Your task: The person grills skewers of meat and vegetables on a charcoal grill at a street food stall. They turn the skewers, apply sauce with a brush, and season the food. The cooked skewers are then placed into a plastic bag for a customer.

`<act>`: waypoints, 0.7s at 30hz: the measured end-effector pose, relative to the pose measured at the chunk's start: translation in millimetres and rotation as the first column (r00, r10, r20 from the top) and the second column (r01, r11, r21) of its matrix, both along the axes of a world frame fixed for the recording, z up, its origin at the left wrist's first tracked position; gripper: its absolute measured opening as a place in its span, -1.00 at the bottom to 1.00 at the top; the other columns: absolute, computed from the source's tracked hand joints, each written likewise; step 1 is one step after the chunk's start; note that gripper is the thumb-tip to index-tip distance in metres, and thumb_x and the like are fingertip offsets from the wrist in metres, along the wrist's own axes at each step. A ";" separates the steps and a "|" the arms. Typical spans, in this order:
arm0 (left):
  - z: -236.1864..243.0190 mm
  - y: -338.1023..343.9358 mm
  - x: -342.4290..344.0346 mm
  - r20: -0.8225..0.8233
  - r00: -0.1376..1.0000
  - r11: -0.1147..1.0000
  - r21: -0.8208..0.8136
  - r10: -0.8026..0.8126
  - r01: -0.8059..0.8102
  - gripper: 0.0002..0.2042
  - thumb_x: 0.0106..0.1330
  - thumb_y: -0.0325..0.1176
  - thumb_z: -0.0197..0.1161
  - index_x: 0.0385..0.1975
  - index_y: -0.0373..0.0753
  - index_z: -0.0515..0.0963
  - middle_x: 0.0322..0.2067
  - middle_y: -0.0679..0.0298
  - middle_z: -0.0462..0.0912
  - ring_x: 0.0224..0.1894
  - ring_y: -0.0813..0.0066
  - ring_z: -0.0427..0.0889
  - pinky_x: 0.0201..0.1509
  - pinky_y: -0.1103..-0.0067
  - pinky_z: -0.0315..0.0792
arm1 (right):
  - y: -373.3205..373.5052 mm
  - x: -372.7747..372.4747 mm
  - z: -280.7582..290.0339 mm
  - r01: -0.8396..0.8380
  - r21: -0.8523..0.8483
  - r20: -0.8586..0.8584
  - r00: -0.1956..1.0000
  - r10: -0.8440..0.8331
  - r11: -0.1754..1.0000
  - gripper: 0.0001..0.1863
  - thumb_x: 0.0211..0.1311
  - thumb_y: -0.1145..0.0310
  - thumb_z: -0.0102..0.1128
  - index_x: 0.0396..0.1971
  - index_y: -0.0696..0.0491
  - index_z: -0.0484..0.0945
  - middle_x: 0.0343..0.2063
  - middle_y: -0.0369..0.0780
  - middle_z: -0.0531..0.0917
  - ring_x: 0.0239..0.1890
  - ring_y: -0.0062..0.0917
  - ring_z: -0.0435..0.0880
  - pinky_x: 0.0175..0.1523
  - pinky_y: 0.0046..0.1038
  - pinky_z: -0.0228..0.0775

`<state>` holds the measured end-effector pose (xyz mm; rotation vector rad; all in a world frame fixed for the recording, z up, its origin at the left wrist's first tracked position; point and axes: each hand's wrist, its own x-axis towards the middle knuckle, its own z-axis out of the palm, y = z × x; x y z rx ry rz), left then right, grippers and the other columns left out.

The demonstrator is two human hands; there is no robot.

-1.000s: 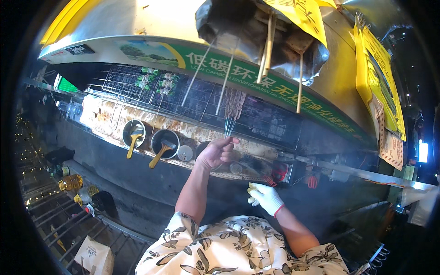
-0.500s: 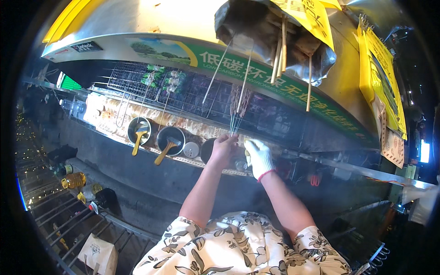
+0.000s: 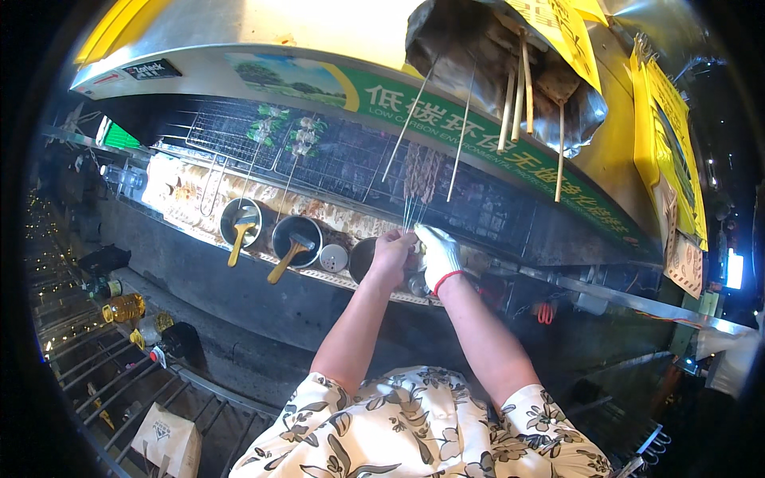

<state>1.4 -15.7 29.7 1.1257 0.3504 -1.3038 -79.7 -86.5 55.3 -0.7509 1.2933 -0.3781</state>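
A bunch of meat skewers (image 3: 419, 177) lies over the grill (image 3: 478, 195), their bare metal ends toward me. My left hand (image 3: 392, 253), ungloved, is closed around those ends. My right hand (image 3: 439, 253), in a white knit glove with a red cuff, is closed beside it, its fingertips at the same skewer ends. Exactly how the gloved fingers grip is partly hidden. Farther left, skewers with green-and-white pieces (image 3: 304, 137) rest on a wire rack (image 3: 209, 131).
Along the near ledge stand two metal pots with wooden-handled brushes (image 3: 239, 243) (image 3: 288, 256), a white-lidded shaker (image 3: 333, 258) and a dark bowl (image 3: 362, 259). A foil-lined yellow bag (image 3: 586, 119) with sticks hangs above. Bottles (image 3: 123, 308) and a paper bag (image 3: 169, 440) sit lower left.
My gloved right hand has moved left and up to the skewer ends, against my left hand. The view has shifted slightly, so the hanging bag appears farther right.
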 end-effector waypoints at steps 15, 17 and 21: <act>-14.9 7.8 -8.9 -0.046 0.999 0.998 -0.056 0.003 -0.006 -0.93 0.42 -0.44 0.31 -0.23 -0.25 0.57 -0.45 0.40 0.57 -0.56 0.69 0.45 -0.53 0.65 0.28 | 4.4 -6.6 -7.0 -0.002 -0.022 -0.004 1.000 0.002 1.000 -0.74 0.25 0.29 0.39 -0.12 0.08 0.72 -0.34 -0.30 0.67 -0.35 -0.59 0.55 -0.32 -0.43 0.39; -10.9 7.4 -9.3 -0.035 0.999 0.999 -0.045 0.010 -0.011 -0.92 0.42 -0.44 0.32 -0.21 -0.25 0.57 -0.44 0.39 0.58 -0.54 0.67 0.47 -0.51 0.66 0.31 | 4.3 -6.0 -3.3 -0.021 -0.040 -0.032 0.999 0.019 0.999 -0.75 0.26 0.30 0.37 -0.13 0.09 0.72 -0.35 -0.30 0.67 -0.36 -0.59 0.56 -0.33 -0.43 0.41; -5.3 16.6 -7.3 0.008 1.000 0.998 -0.051 -0.027 0.028 -0.87 0.44 -0.41 0.30 -0.11 -0.27 0.58 -0.36 0.36 0.63 -0.38 0.60 0.59 -0.33 0.62 0.48 | 3.9 -2.3 12.4 -0.049 -0.039 -0.029 0.998 0.048 0.998 -0.76 0.28 0.30 0.35 -0.14 0.09 0.70 -0.34 -0.29 0.68 -0.40 -0.59 0.58 -0.38 -0.44 0.45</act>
